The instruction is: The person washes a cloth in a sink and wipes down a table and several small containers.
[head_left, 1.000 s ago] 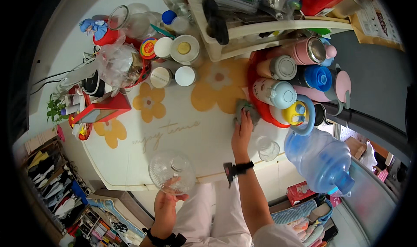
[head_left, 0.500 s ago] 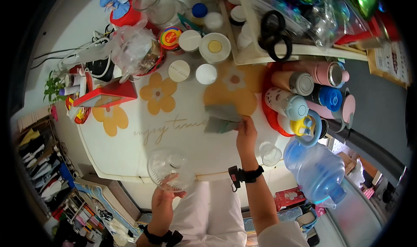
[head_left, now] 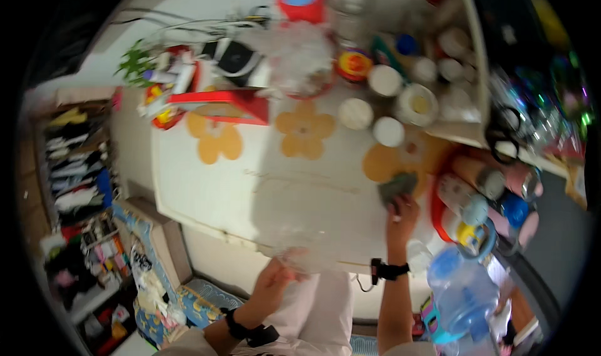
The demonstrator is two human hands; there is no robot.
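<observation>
My left hand (head_left: 275, 285) is closed on the rim of a clear, ribbed, round lid or bowl (head_left: 307, 254), just past the table's near edge. Blur hides its exact shape. Crumpled in my right hand (head_left: 402, 217) is a grey cloth (head_left: 397, 185), held by the fingers over the right part of the white table (head_left: 206, 187). A clear cup (head_left: 419, 254) stands near my right wrist.
Bottles and tumblers (head_left: 466, 199) crowd a red tray at the right, above a large blue water jug (head_left: 463, 287). Several lidded jars (head_left: 385, 80) stand at the back, near a plastic bag (head_left: 300, 55). A red-framed stand (head_left: 238, 102) sits back left.
The view has swung left, so everything appears shifted right and blurred. My right hand still holds the cloth, now more bunched up; my left keeps the clear piece.
</observation>
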